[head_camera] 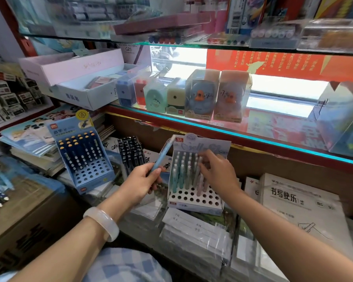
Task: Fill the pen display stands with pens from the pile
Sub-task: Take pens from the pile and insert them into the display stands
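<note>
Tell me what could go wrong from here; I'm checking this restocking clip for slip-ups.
1. The right hand rests among the pens already standing in the white display stand; a nudge could tip them.
2. The left hand grips the light blue pen low down, so its long free end may wobble and miss a hole.
3. The stand sits on stacked plastic-wrapped packets and might slide when pressed.

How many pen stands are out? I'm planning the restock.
2. A blue stand at left, partly filled with dark pens, and a white stand in the middle under the right hand. Others may be hidden.
</note>
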